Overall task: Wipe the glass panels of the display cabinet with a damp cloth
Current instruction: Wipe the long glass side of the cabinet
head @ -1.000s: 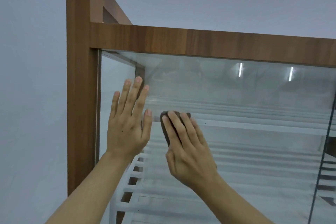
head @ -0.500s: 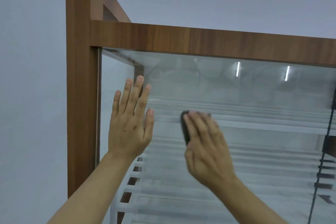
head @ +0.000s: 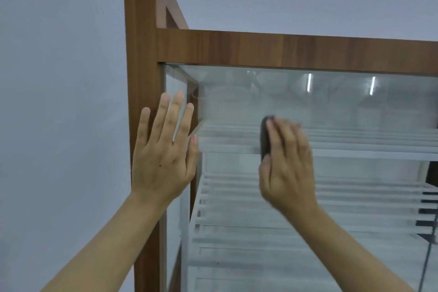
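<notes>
- A person's left hand (head: 163, 161) lies flat at centre left of the frame, fingers straight, spread and holding nothing. It rests across the wooden post (head: 139, 78) and the edge of the glass panel (head: 331, 106), apparently to brace the body.
- The right hand (head: 286, 173), at centre frame, presses a dark cloth (head: 264, 140) against the glass, fingers laid nearly straight over it (blur hides whether the thumb hooks its lower edge). A flat hand likely spreads pressure evenly.
- The cloth sits high on the pane, below the wooden top rail (head: 284, 50), with white slatted shelves (head: 355, 149) visible behind the glass.
- Wiping appears to be under way, with much of the pane to the right and below probably still to be covered.
</notes>
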